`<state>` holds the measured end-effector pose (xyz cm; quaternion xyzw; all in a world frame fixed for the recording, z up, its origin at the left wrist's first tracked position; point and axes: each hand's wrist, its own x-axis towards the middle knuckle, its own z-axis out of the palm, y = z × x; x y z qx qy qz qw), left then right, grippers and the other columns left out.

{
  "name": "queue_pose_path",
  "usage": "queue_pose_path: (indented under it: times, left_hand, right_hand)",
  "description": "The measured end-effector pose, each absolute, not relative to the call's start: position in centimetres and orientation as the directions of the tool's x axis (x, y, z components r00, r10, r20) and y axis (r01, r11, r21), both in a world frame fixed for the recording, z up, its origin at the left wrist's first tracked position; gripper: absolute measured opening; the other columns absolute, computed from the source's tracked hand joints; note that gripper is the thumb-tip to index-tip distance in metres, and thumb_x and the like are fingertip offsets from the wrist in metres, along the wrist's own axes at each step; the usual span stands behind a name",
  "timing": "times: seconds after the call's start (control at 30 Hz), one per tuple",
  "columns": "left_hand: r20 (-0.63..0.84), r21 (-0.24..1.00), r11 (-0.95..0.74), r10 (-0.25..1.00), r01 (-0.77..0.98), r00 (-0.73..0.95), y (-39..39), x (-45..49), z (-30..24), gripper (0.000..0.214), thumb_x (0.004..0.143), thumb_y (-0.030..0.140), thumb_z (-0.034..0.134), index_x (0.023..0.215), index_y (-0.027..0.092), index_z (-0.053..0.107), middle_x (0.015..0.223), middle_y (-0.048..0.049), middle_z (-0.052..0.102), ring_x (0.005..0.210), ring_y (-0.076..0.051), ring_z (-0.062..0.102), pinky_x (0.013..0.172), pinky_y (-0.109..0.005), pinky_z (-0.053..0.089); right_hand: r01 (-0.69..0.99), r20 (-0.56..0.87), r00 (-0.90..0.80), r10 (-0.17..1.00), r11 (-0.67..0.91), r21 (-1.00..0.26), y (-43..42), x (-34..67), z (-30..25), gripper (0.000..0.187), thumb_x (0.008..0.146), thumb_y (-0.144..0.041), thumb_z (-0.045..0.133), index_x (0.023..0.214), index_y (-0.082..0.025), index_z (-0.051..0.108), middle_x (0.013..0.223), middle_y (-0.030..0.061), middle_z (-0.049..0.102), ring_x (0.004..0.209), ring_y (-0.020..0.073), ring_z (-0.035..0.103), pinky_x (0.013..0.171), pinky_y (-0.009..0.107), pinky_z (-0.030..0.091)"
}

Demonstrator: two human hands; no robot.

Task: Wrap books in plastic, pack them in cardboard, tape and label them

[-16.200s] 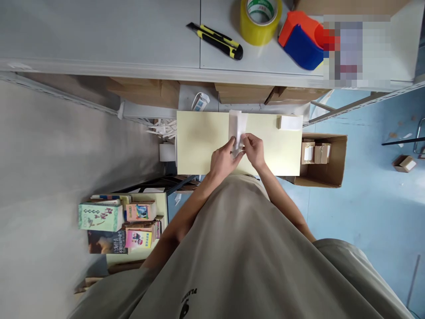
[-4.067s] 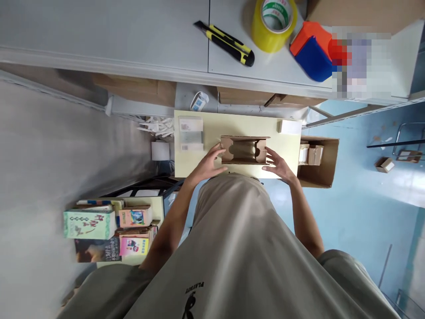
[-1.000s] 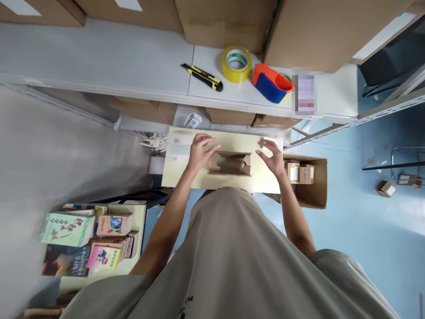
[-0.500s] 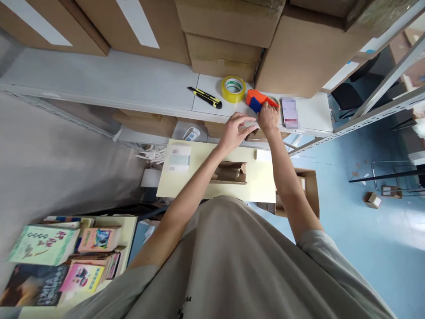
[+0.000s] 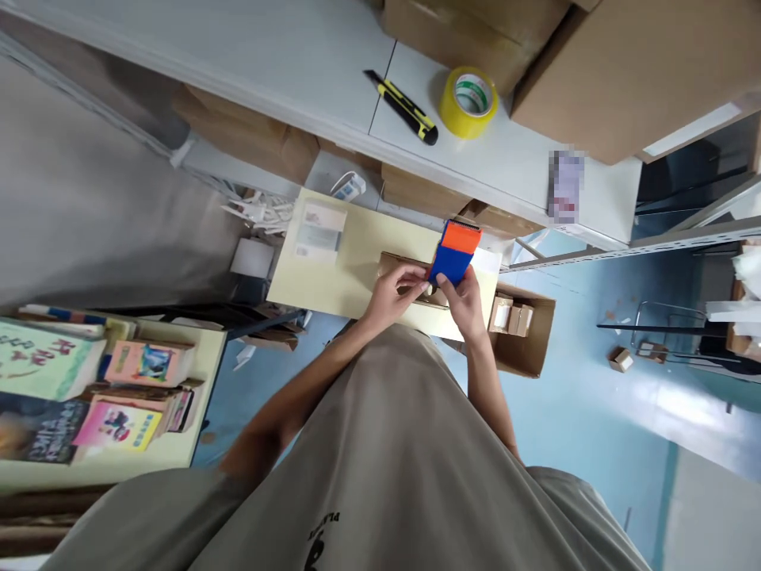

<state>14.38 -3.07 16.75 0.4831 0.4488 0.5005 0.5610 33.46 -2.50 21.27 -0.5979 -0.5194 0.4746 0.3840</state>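
Observation:
An orange and blue tape dispenser (image 5: 456,247) with a dark toothed edge at its far end is tilted up in front of my body. My right hand (image 5: 465,305) is closed round its lower right part, thumb on the blue face. At its lower left side my left hand (image 5: 395,297) has thumb and fingers drawn together, fingertips against the dispenser. Whether they pinch a tape end is too small to see. Beneath both hands a narrow open cardboard box (image 5: 389,266) lies on the pale yellow table (image 5: 362,270), partly hidden by them.
On the grey shelf (image 5: 333,71) lie a yellow and black utility knife (image 5: 407,109), a roll of yellow tape (image 5: 455,115) and a phone (image 5: 566,186). Large cardboard boxes (image 5: 612,87) stand behind. An open carton (image 5: 538,341) holding small boxes is at right; stacked books (image 5: 136,361) lie at left.
The tape dispenser has left the shelf in my right hand and is now nearer my body, above the table. My left hand has come down with it to its side. The view has shifted.

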Motion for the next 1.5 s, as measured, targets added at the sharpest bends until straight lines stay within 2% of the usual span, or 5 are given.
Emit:
queue_pose_path:
  times: [0.43,0.7,1.0,1.23,1.5]
  left_hand:
    - [0.036,0.999,-0.036,0.989,-0.004,0.144,-5.7,8.4,18.1,0.034,0.11,0.058,0.082,0.113,0.024,0.083,0.112,-0.0077,0.085,0.1,-0.022,0.081,0.097,-0.036,0.067]
    - [-0.25,0.899,0.332,0.925,-0.286,0.286,-1.6,2.5,17.8,0.077,0.094,0.094,0.083,0.116,0.02,0.089,0.124,-0.0136,0.088,0.113,-0.031,0.081,0.094,-0.043,0.067]
    - [-0.303,0.87,0.411,0.882,-0.273,0.36,-0.9,1.9,15.7,0.054,0.083,0.069,0.105,0.094,0.02,0.083,0.092,-0.005,0.08,0.088,-0.022,0.075,0.08,-0.036,0.058]
    - [-0.365,0.799,0.459,0.883,-0.388,0.294,-3.2,3.1,12.4,0.032,0.089,0.05,0.096,0.087,0.022,0.079,0.086,-0.0041,0.08,0.078,-0.018,0.071,0.076,-0.033,0.06]
    - [-0.422,0.744,0.478,0.878,-0.468,0.226,-6.6,3.9,12.2,0.021,0.08,0.039,0.091,0.087,0.023,0.079,0.094,-0.0048,0.086,0.09,-0.021,0.078,0.081,-0.034,0.065]
  right_hand:
    - [0.35,-0.232,-0.032,0.972,-0.206,-0.914,-5.4,28.5,21.2,0.074,0.1,-0.098,0.073,0.125,-0.029,0.065,0.113,0.0085,0.076,0.107,0.0298,0.073,0.105,0.05,0.068]
    - [0.634,-0.403,-0.234,0.885,-0.175,-0.753,-6.9,29.2,22.9,0.071,0.1,-0.096,0.074,0.122,-0.03,0.062,0.107,0.0087,0.079,0.096,0.0322,0.074,0.09,0.052,0.066]
    - [0.797,-0.526,-0.275,0.805,-0.115,-0.593,-6.3,28.5,27.2,0.056,0.104,-0.08,0.076,0.121,-0.028,0.065,0.097,0.0053,0.077,0.082,0.0265,0.067,0.076,0.042,0.056]
    - [0.858,-0.617,-0.158,0.771,-0.202,-0.472,-5.0,27.3,28.3,0.071,0.101,-0.098,0.066,0.1,-0.027,0.068,0.087,0.0041,0.073,0.079,0.0248,0.066,0.072,0.039,0.052]
    - [0.939,-0.815,-0.141,0.561,-0.184,-0.29,-1.4,27.3,32.4,0.069,0.102,-0.094,0.069,0.095,-0.026,0.071,0.082,0.0077,0.081,0.07,0.025,0.072,0.061,0.035,0.048]
